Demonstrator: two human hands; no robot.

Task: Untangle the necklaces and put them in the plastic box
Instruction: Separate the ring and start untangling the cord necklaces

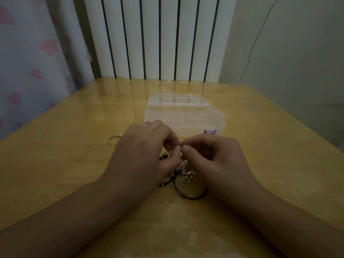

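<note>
Necklaces (186,181) of tangled black cord lie between left hand (143,155) and right hand (210,157), both pinching the cord; plastic box (183,113) behind, silver bracelet (112,139) left.

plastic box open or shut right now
Cannot tell for sure. The plastic box lies flat behind the hands; its purple latch shows at the front edge, and nothing is visible inside, but no raised lid is clear.

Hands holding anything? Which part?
Both: left hand and right hand pinch the black cord at its upper end; silver pendant lies below.
</note>
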